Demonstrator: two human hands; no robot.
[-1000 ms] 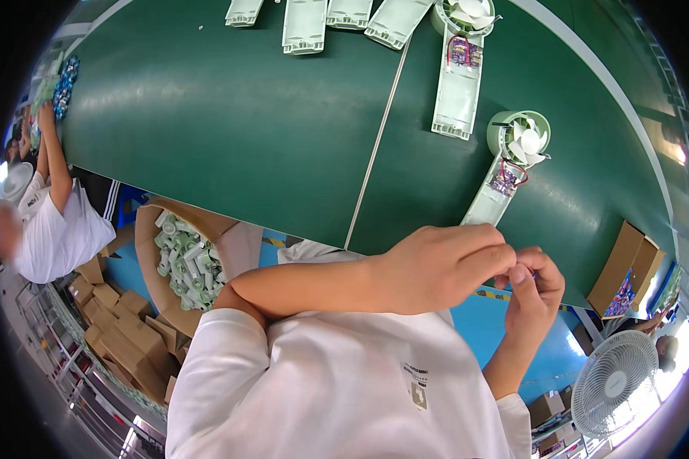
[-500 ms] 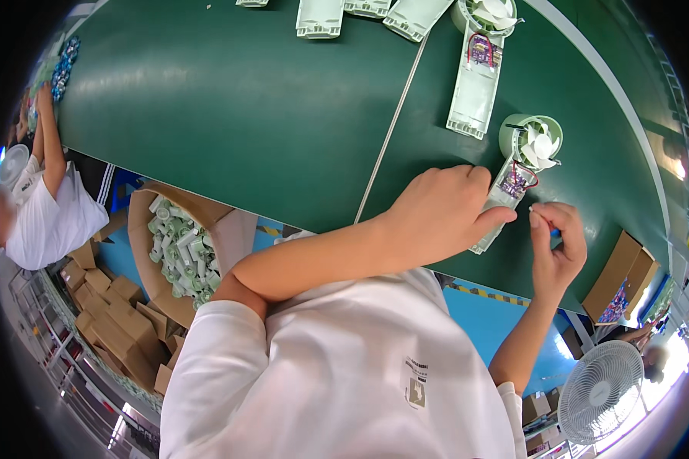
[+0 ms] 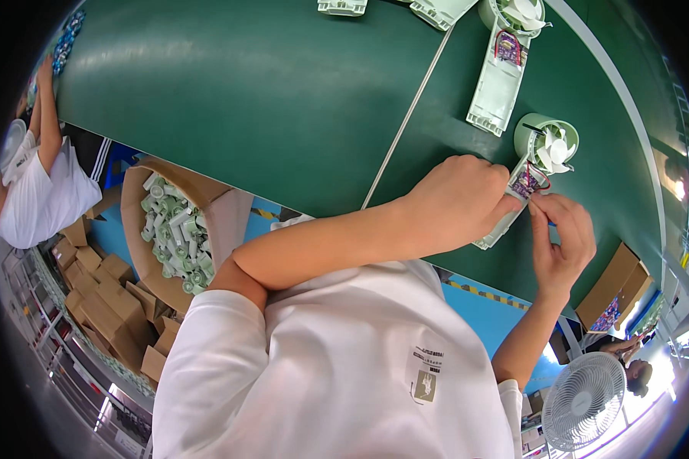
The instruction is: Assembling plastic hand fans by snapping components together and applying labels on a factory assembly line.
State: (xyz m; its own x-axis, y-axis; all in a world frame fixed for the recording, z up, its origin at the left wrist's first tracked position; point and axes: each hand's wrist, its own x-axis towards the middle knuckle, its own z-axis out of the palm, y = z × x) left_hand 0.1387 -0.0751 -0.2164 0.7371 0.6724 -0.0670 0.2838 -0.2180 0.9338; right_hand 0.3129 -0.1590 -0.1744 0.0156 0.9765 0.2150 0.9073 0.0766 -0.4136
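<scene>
A pale green handheld fan housing (image 3: 500, 229) lies on the green table, its white fan blades (image 3: 554, 150) at the far end. Inside sits a small purple circuit board (image 3: 524, 184) with a red wire curving off its right side. My left hand (image 3: 458, 203) is closed on the left edge of the housing, with the thumb across it below the board. Thumb and forefinger of my right hand (image 3: 566, 233) are pinched together at the board's lower right; whatever is between them is too small to make out.
Another opened fan housing (image 3: 497, 96) with a board lies beyond, and more pale green shells (image 3: 439, 11) at the table's far edge. A carton of fan parts (image 3: 226, 218) stands left below the table, a cardboard box (image 3: 616, 287) at right. A co-worker (image 3: 50, 187) works far left.
My right hand has moved in from beside the housing, bringing its pinched fingertips up to the board. The left hand keeps its hold. The whole view has shifted slightly.
</scene>
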